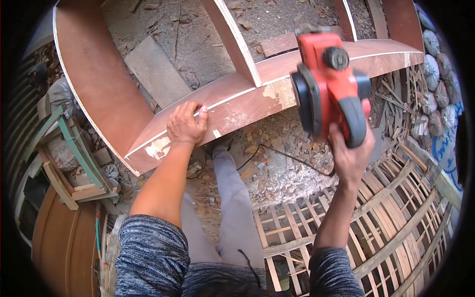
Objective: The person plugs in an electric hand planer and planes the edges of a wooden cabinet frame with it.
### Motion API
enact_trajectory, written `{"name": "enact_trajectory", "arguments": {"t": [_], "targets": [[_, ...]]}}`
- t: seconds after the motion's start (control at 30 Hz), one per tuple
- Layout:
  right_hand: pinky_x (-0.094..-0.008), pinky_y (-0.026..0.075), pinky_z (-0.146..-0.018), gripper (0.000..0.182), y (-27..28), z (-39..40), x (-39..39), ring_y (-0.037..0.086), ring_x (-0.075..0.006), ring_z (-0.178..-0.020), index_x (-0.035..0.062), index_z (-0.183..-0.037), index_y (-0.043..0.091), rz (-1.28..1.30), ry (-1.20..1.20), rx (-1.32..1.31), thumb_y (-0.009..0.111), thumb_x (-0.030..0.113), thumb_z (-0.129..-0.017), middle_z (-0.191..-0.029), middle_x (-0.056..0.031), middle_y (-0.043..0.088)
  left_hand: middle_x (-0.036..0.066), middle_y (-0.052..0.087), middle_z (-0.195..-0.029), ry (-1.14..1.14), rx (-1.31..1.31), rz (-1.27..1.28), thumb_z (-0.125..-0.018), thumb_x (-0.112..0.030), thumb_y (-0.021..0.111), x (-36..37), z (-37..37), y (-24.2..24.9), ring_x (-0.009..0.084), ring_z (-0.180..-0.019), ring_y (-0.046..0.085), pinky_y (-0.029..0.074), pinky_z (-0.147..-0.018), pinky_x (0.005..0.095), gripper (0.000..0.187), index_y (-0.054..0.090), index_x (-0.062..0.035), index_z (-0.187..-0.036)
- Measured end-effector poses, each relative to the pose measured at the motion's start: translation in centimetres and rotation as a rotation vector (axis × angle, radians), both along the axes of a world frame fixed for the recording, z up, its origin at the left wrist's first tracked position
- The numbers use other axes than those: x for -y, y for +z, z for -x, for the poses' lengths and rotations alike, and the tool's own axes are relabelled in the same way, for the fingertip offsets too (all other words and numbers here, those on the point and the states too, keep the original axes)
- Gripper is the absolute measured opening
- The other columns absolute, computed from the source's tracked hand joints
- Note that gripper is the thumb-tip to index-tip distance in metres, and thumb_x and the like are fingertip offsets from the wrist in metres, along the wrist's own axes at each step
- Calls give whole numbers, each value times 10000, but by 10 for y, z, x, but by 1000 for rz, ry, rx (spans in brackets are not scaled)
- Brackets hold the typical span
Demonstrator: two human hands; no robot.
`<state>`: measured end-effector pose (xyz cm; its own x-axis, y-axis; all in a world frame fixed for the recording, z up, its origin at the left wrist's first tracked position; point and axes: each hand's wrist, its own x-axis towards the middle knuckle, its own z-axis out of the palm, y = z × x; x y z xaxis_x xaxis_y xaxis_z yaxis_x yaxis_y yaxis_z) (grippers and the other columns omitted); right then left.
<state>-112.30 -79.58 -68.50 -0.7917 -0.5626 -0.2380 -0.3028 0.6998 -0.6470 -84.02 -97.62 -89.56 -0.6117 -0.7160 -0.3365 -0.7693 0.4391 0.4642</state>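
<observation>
My right hand [350, 151] is closed around the black rear handle of a red electric planer [324, 69]. The planer is tilted beside the near side of a curved plywood frame [242, 113], overlapping its edge in this view. A round black knob tops the tool's body. On the left part of the same side, my left hand [186, 123] grips the edge, fingers bent over the top and thumb toward the right. Pale patches show on the reddish face near both hands.
A black cord [292, 157] runs across debris-strewn ground by my leg. Slatted wooden lattice [386, 213] lies at lower right, with filled plastic bags [431, 69] stacked at far right. A loose board [156, 69] lies inside the frame; a green-edged wooden frame [79, 148] stands left.
</observation>
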Motion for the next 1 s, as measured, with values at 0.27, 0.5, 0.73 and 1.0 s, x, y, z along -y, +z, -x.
{"name": "enact_trajectory", "arguments": {"t": [0.27,0.5,0.73,1.0], "targets": [[-284,523,-672,220,-29,-61,-47,647,-82,-738,0,-1062,697,21,-130,284,783,49,-865,-817,-11,718,60,745,-1020,-17,-9,14,-1031,-419,576,-2,-1,-3,315,-1015,695,542,-886,449,298,739,-170,-1031],[-355,554,-679,230,-82,-80,-35,726,-255,-676,28,-988,666,37,-16,227,754,46,-777,-759,-117,702,65,740,-1012,-11,-17,24,-1026,-421,582,-3,-1,-4,322,-996,690,537,-882,456,304,739,-161,-1018],[-398,565,-695,280,-101,-71,5,743,-333,-707,31,-1041,664,89,-3,189,751,63,-777,-776,-153,706,52,727,-987,-4,-6,22,-1008,-439,603,-4,-2,-4,318,-981,679,529,-878,454,303,734,-166,-992],[-407,563,-687,240,-101,-62,43,744,-344,-709,21,-1014,661,103,-4,191,748,56,-793,-777,-168,717,47,722,-969,-2,-60,44,-990,-442,617,-3,-3,-8,313,-964,676,527,-867,452,300,734,-167,-975]]}}
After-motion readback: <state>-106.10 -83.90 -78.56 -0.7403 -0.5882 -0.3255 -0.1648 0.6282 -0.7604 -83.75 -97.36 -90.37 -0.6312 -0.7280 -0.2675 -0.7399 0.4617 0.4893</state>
